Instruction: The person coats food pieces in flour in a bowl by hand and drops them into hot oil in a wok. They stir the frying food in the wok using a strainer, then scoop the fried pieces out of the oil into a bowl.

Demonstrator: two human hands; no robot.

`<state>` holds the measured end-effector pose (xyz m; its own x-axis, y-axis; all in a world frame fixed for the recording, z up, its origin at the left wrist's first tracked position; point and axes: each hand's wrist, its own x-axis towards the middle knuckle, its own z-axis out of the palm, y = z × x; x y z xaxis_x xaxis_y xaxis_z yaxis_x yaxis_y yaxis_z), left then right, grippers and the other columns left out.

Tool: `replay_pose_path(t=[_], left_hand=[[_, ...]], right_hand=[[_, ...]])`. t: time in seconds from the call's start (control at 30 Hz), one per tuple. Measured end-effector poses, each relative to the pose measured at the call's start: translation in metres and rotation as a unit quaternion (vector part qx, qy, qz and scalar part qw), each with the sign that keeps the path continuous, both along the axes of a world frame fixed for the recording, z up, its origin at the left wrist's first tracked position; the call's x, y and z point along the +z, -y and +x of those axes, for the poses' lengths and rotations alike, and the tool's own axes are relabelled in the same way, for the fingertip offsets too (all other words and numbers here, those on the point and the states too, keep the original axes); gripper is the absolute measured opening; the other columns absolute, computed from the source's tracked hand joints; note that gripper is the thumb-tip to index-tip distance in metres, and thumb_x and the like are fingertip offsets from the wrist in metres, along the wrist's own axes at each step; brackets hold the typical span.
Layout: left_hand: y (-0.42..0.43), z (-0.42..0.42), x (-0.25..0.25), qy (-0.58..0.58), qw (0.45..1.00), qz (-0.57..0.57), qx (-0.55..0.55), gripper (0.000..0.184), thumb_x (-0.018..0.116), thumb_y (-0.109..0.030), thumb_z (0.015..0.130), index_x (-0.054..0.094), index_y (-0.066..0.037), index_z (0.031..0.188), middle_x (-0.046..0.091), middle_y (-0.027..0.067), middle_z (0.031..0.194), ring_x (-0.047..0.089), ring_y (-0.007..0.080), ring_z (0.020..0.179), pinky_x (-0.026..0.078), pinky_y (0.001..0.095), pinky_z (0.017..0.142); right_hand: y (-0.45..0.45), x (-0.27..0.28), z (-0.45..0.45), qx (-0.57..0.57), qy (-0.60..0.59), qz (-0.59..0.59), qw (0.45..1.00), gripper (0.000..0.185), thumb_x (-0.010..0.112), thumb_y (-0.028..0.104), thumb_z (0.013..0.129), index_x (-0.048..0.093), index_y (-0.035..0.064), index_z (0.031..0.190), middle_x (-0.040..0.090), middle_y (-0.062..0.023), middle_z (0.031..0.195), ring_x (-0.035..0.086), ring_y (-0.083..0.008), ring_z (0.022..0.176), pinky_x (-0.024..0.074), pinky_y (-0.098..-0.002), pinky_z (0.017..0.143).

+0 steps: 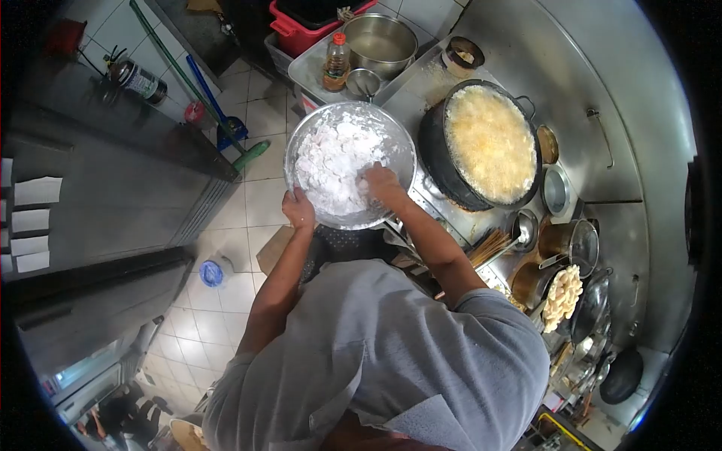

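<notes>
A wide metal bowl (407, 161) holds a heap of pieces coated in white flour (331, 161); what the pieces are, I cannot make out. My left hand (299, 210) is closed on the bowl's near left rim, thumb up over the edge. Inside the bowl, at its right side, my right hand (384, 185) is closed, with curled fingers in the floured pieces and fingertips partly hidden. To the right of the bowl stands a large black pot (434, 146) of foaming, bubbling oil (490, 143).
Behind the bowl are a steel pot (380, 45), a red-capped bottle (336, 64) and a small strainer (364, 83). A ladle (525, 229), several pans and a strainer of fried pieces (562, 297) line the right. A blue-lidded container (212, 273) stands on the floor.
</notes>
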<state>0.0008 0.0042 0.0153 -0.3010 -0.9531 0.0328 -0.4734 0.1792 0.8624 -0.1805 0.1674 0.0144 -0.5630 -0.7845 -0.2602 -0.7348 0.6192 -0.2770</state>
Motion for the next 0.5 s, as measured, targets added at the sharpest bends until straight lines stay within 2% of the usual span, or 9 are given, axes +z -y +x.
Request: replay_pose_path(t=[0.07,0.1,0.17,0.2,0.27,0.33,0.37,0.43,0.5], left_hand=[[0.0,-0.004,-0.001,-0.036,0.999,0.026,0.012,0.037,0.052,-0.023,0.094,0.062,0.011,0.087,0.064,0.0331,0.084,0.062,0.0473,0.079,0.046,0.0496,0.073],[-0.003,-0.003,-0.003,-0.064,0.996,0.052,0.022,0.036,0.052,-0.023,0.094,0.063,0.011,0.088,0.064,0.0336,0.086,0.062,0.0475,0.081,0.046,0.0496,0.075],[-0.005,0.002,-0.002,-0.02,0.999,0.044,0.018,0.036,0.052,-0.023,0.094,0.063,0.012,0.089,0.064,0.0336,0.086,0.062,0.0477,0.082,0.047,0.0496,0.076],[-0.002,-0.003,0.0,0.019,0.999,0.029,0.02,0.037,0.052,-0.023,0.095,0.063,0.012,0.089,0.064,0.0337,0.086,0.062,0.048,0.082,0.047,0.0496,0.077],[-0.003,-0.001,-0.004,-0.014,1.0,0.016,0.004,0.039,0.052,-0.024,0.095,0.062,0.012,0.088,0.064,0.0334,0.083,0.062,0.0485,0.08,0.046,0.0498,0.075],[-0.004,-0.002,0.006,-0.038,0.999,0.038,0.005,0.04,0.052,-0.025,0.096,0.062,0.012,0.087,0.064,0.0323,0.082,0.061,0.0471,0.077,0.046,0.0497,0.074],[-0.005,-0.003,0.007,-0.04,0.998,0.039,-0.003,0.04,0.052,-0.025,0.096,0.062,0.012,0.087,0.064,0.0323,0.082,0.061,0.0471,0.077,0.046,0.0497,0.074],[-0.005,-0.004,0.008,-0.018,0.999,-0.028,0.019,0.039,0.053,-0.025,0.096,0.061,0.012,0.086,0.063,0.0308,0.08,0.061,0.0443,0.074,0.046,0.0487,0.072],[-0.005,-0.005,0.01,-0.026,1.0,-0.011,0.011,0.039,0.053,-0.024,0.096,0.06,0.012,0.084,0.063,0.0288,0.079,0.06,0.0402,0.072,0.046,0.0466,0.071]], right_hand=[[-0.005,-0.002,-0.017,0.02,0.001,-0.01,1.0,0.03,0.053,0.026,0.089,0.062,0.0117,0.113,0.058,-0.0213,0.108,0.063,-0.0385,0.099,0.051,-0.046,0.087],[-0.009,0.012,-0.012,0.016,0.009,-0.026,0.999,0.033,0.053,0.021,0.087,0.06,0.0123,0.118,0.057,-0.0217,0.114,0.06,-0.0399,0.104,0.0504,-0.0468,0.088],[-0.015,0.02,0.012,-0.003,0.018,-0.039,0.999,0.039,0.053,0.015,0.085,0.058,0.0129,0.124,0.055,-0.0222,0.12,0.057,-0.0414,0.109,0.0499,-0.0476,0.09],[-0.008,0.022,0.019,-0.044,0.026,-0.027,0.998,0.04,0.054,0.016,0.084,0.057,0.0102,0.123,0.056,-0.0218,0.119,0.057,-0.0402,0.11,0.0496,-0.0471,0.091],[-0.002,0.006,0.024,-0.098,0.032,-0.017,0.995,0.04,0.056,0.017,0.084,0.057,0.0074,0.123,0.057,-0.0215,0.118,0.056,-0.039,0.111,0.0494,-0.0466,0.091],[-0.003,-0.039,0.016,0.009,0.044,-0.101,0.994,0.03,0.055,0.019,0.085,0.06,0.0095,0.114,0.059,-0.0229,0.11,0.062,-0.0394,0.097,0.0509,-0.0467,0.085],[-0.005,-0.036,0.017,0.002,0.041,-0.102,0.994,0.03,0.055,0.019,0.085,0.06,0.0095,0.114,0.059,-0.0229,0.11,0.062,-0.0394,0.097,0.0509,-0.0467,0.085],[-0.007,-0.021,0.022,-0.014,0.041,-0.193,0.98,0.032,0.054,0.014,0.084,0.059,0.0109,0.116,0.057,-0.0247,0.111,0.062,-0.0408,0.097,0.0507,-0.0488,0.085],[-0.005,-0.006,0.023,-0.06,0.056,-0.139,0.987,0.034,0.055,0.014,0.083,0.06,0.0088,0.116,0.058,-0.0247,0.109,0.061,-0.0411,0.097,0.0506,-0.0484,0.086]])
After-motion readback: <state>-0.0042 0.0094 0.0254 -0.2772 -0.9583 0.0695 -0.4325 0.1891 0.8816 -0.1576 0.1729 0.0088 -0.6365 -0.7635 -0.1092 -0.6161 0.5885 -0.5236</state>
